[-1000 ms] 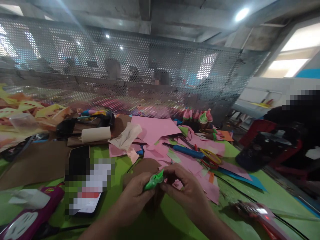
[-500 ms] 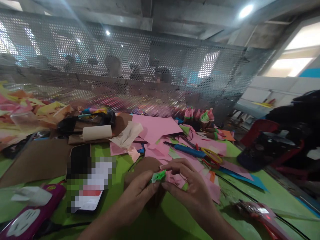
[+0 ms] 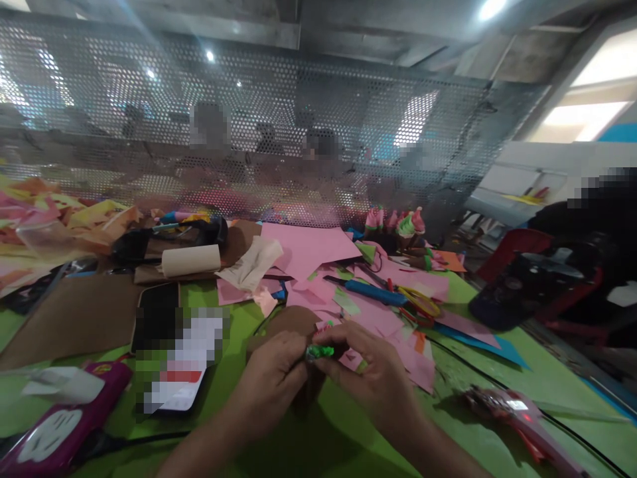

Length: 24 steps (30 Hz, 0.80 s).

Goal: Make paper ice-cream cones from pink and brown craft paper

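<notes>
Far left, a purple power strip point(image 3: 94, 425) on the green table point(image 3: 472, 348), then a lit phone point(image 3: 186, 382), w/ a paper roll point(image 3: 192, 261) farther back. Mid-table, the left hand point(image 3: 271, 368) pinches one end of a small green piece point(image 3: 322, 352) — held up btwn both hands, right hand point(image 3: 375, 362) closed on the other end. Pink paper point(image 3: 311, 249) behind; farther right, blue-handled tool point(image 3: 375, 292), then pinkish glue gun point(image 3: 520, 421) — its red light's on.
</notes>
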Available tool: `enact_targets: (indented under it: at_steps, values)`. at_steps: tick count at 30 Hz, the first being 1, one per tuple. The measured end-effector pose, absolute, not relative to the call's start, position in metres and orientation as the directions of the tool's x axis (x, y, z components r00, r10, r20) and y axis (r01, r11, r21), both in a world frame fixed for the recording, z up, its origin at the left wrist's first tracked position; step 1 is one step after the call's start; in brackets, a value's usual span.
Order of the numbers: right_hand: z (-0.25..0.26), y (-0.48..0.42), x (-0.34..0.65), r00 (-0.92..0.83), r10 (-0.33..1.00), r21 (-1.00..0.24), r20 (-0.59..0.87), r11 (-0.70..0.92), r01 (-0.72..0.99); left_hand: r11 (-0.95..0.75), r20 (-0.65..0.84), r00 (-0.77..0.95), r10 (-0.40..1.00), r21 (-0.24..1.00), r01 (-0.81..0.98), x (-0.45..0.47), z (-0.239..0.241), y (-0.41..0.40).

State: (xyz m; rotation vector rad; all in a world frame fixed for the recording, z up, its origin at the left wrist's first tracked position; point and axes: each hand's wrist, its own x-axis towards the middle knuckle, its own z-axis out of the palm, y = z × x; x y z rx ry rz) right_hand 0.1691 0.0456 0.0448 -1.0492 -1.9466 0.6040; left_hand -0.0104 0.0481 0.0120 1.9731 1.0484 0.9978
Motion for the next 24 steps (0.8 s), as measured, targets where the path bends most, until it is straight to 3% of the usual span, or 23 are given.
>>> enact_targets:
  at_steps: [12, 16, 19, 24]
  values:
    - [0.039, 0.044, 0.170, -0.340, 0.828, -0.649, 0.446, 0.561, 0.514, -0.494, 0.320, 0.376, 0.869, 0.560, 0.665, -0.007, 0.011, 0.045]
    - [0.037, 0.045, 0.170, -0.346, 0.809, -0.592, 0.476, 0.585, 0.554, -0.466, 0.296, 0.361, 0.884, 0.575, 0.672, -0.005, 0.011, 0.046]
    - [0.035, 0.047, 0.170, -0.341, 0.823, -0.626, 0.455, 0.567, 0.535, -0.425, 0.260, 0.338, 0.904, 0.613, 0.666, -0.004, 0.014, 0.045]
    - [0.032, 0.051, 0.173, -0.327, 0.829, -0.629, 0.454, 0.558, 0.541, -0.389, 0.252, 0.297, 0.921, 0.561, 0.731, -0.002, 0.018, 0.042]
